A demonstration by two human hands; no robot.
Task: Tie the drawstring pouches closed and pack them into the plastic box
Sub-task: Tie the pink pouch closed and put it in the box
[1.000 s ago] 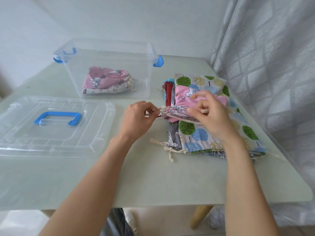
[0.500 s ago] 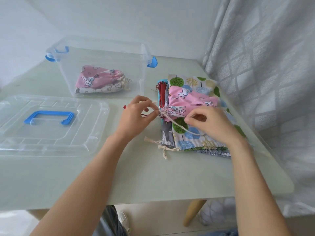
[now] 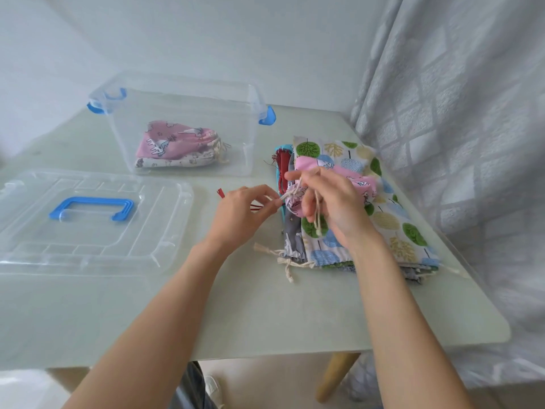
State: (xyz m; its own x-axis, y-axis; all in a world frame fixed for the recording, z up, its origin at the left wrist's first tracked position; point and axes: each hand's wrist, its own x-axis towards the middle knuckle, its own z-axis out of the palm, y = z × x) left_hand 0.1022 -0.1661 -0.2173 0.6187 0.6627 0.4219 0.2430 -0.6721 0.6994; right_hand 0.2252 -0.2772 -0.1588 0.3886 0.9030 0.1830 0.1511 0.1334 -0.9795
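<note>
A pink patterned drawstring pouch lies on top of a stack of pouches, its mouth gathered towards the left. My left hand pinches one cream cord end at the gathered mouth. My right hand holds the other cord, which hangs down in a loop across the palm. The clear plastic box with blue latches stands open at the back, with a pink pouch on a pale one inside it.
The box's clear lid with a blue handle lies flat on the left of the pale green table. A grey curtain hangs along the right edge. Loose cream cords trail from the stack's front.
My right hand has lifted from the stack's front up to the pouch mouth, carrying the cord over. The left hand keeps its pinch. The view has shifted slightly.
</note>
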